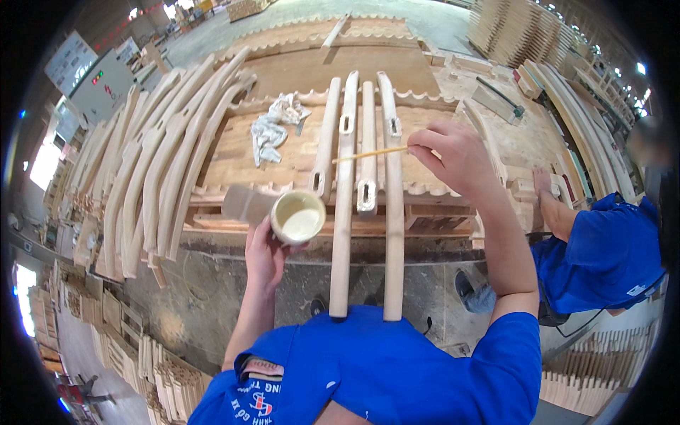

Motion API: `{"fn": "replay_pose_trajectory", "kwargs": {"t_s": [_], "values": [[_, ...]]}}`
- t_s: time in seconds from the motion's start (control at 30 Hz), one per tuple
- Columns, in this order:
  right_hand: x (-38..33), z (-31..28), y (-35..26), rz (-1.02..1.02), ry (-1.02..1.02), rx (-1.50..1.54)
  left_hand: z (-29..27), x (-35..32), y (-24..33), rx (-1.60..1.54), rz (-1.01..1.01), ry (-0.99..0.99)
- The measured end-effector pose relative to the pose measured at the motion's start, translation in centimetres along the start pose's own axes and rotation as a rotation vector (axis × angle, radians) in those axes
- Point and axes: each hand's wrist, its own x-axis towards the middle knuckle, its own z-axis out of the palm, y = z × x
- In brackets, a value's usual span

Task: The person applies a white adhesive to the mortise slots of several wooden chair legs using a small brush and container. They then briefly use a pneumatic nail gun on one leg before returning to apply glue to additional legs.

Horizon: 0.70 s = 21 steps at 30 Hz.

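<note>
My left hand (265, 248) is wrapped round a small cream-coloured cup (279, 230) holding a pale, creamy liquid. A flat, blurred blade like a scraper (244, 205) juts out left of the cup; its handle is hidden, so I cannot tell whether the same hand grips it. Between the fingertips of my right hand (457, 159) is a thin wooden stick (372, 152). Its tip is over one of the long curved wooden pieces (341, 248). Several such pieces, some with slots cut in them, lie side by side across the bench, two reaching toward my body.
A crumpled whitish cloth (270, 134) lies on the wooden bench (230, 152), among scalloped wooden strips. Curved wooden parts (159, 166) are stacked at left. At right, a co-worker in a blue shirt (602, 244) rests a hand on wood, nearer than a dark-rodded tool (499, 99).
</note>
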Motion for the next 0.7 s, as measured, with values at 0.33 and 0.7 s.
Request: {"fn": "replay_pose_trajectory", "kwargs": {"t_s": [0.33, 0.7], "values": [[3.3, 0.0, -11.0, -0.188, -0.313, -0.285, -1.1, 2.2, 1.6, 0.009, -0.050, -0.192], [-1.2, 5.4, -13.2, 0.590, -0.242, 0.508, -5.9, 5.0, 3.4, -0.170, -0.237, -0.279]]}}
